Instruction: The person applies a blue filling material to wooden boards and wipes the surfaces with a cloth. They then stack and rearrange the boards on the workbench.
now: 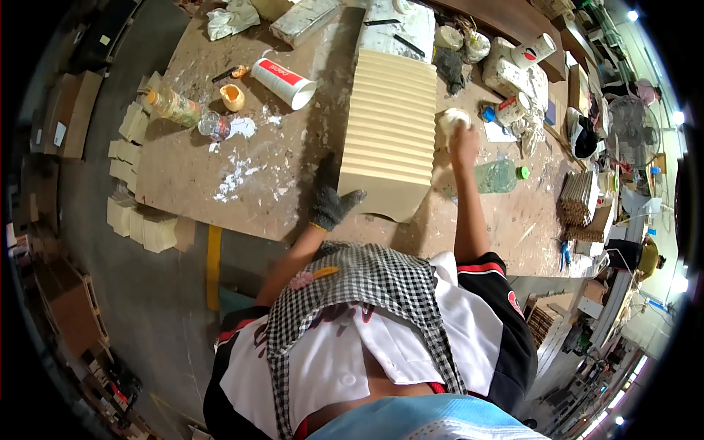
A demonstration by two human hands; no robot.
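Ribbed piece (389, 121), centre frame; judged light, stiff, dentable; best held by plain sides; left hand (335, 207) at lower-left corner, fingers spread; right hand (464, 149) at white wad (452, 116), fingers blurred, cannot tell.

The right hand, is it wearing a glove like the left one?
No, the right hand shows bare skin, while the left hand by the ridged cream block is in a dark glove.
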